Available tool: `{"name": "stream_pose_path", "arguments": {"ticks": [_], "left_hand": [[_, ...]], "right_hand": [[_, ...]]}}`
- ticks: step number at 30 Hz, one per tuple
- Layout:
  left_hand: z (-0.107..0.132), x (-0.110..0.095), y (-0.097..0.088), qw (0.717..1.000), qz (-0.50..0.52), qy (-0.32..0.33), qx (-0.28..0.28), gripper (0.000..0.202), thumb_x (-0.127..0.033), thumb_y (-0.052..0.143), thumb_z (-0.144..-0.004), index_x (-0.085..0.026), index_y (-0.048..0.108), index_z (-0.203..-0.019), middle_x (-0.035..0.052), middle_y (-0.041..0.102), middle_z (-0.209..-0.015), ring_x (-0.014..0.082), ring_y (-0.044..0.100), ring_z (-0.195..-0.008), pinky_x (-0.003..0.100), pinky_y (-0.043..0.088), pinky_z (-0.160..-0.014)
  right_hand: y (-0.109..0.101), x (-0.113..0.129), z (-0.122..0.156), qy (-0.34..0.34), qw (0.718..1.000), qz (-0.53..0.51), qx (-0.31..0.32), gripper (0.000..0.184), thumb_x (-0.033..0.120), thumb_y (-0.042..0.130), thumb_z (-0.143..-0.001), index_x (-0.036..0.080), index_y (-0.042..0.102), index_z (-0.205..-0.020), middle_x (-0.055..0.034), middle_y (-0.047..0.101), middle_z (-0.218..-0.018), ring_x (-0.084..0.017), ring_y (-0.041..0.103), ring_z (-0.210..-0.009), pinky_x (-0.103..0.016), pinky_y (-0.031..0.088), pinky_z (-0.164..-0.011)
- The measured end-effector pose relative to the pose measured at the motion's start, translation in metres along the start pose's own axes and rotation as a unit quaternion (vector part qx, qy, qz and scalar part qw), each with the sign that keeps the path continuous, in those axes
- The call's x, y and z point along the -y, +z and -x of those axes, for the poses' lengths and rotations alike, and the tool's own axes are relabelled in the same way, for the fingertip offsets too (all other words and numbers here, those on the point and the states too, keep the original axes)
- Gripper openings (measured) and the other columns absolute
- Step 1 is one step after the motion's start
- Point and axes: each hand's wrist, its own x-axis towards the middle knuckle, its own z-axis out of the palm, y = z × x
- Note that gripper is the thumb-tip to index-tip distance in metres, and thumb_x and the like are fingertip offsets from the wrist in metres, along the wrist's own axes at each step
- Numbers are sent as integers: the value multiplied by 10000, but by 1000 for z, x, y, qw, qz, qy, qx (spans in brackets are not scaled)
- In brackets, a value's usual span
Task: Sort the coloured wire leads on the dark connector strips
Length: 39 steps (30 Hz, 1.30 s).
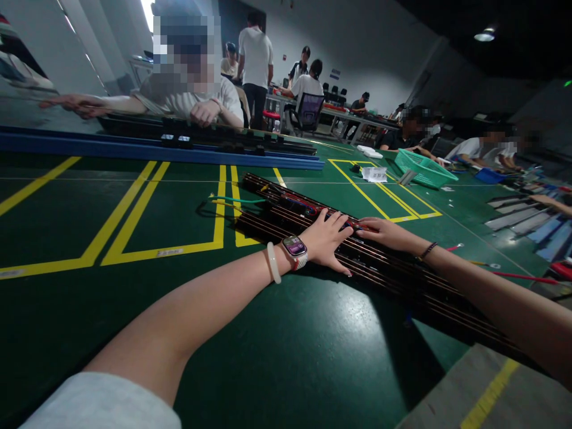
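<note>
A long black rail with copper strips point(393, 274) lies slantwise on the green table point(286, 333). Red, green and yellow wires point(250, 202) come out of its far left end. My left hand point(328, 238) lies flat on the rail with fingers spread; a smartwatch and a white bangle sit on that wrist. My right hand point(384, 232) rests on the rail just right of the left, its fingertips pressed at the red wiring. Whether those fingers pinch anything is hidden.
Yellow tape lines point(134, 238) mark boxes on the table. Across it a person in a pale shirt point(192, 98) leans over another black rail on a blue profile point(156, 152). A green basket point(424, 170) stands at the right. More people work behind.
</note>
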Motion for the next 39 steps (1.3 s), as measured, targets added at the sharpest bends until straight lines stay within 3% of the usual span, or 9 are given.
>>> {"name": "stream_pose_path", "arguments": {"ticks": [7,14,21,25,31,35,39], "left_hand": [[28,19,-15,1000,-8,-19,13,1092,-894,402,-559,-85,440,-1291,211,325,-1407,357,271,-1309,521,105,-1086],[84,51,-42,996,-37,-72,40,1091,-903,374,-564,-90,433,-1289,204,280,-1437,351,241,-1336,516,91,-1105],[169,103,-87,980,-100,-147,84,1073,-891,375,-586,-90,396,-1299,198,271,-1443,333,228,-1349,498,81,-1122],[226,140,-118,966,-123,-197,116,1024,-873,417,-586,-115,413,-1274,177,267,-1449,316,234,-1351,472,86,-1135],[312,187,-166,940,-156,-263,148,961,-822,494,-587,-135,423,-1255,160,289,-1441,304,256,-1346,459,110,-1142],[350,203,-187,928,-170,-294,154,939,-807,517,-580,-134,441,-1230,162,294,-1437,311,259,-1344,470,127,-1140],[361,205,-192,920,-172,-312,161,961,-809,511,-589,-114,419,-1247,173,291,-1433,307,239,-1356,480,119,-1139]], "right_hand": [[7,27,-28,-26,999,4,-23,553,605,422,-873,148,663,-1071,-108,566,-1195,-260,533,-1068,-351,401,-952],[14,82,-86,-104,994,17,-4,484,563,419,-908,167,663,-1045,-89,607,-1119,-226,569,-975,-309,426,-861],[27,170,-178,-138,990,6,32,496,606,454,-888,195,662,-1070,-66,663,-928,-189,596,-762,-244,386,-614],[38,233,-239,-186,981,34,43,523,616,455,-887,168,665,-1059,-82,663,-887,-196,594,-763,-238,352,-588],[59,332,-321,-260,964,19,58,520,608,466,-889,157,657,-1063,-82,653,-1003,-186,596,-825,-227,365,-606],[67,379,-351,-284,957,17,66,573,648,465,-867,164,641,-1119,-88,641,-1059,-208,593,-914,-232,396,-665],[70,392,-359,-273,959,9,72,576,654,467,-863,162,646,-1105,-90,640,-1068,-211,600,-914,-241,419,-702]]}}
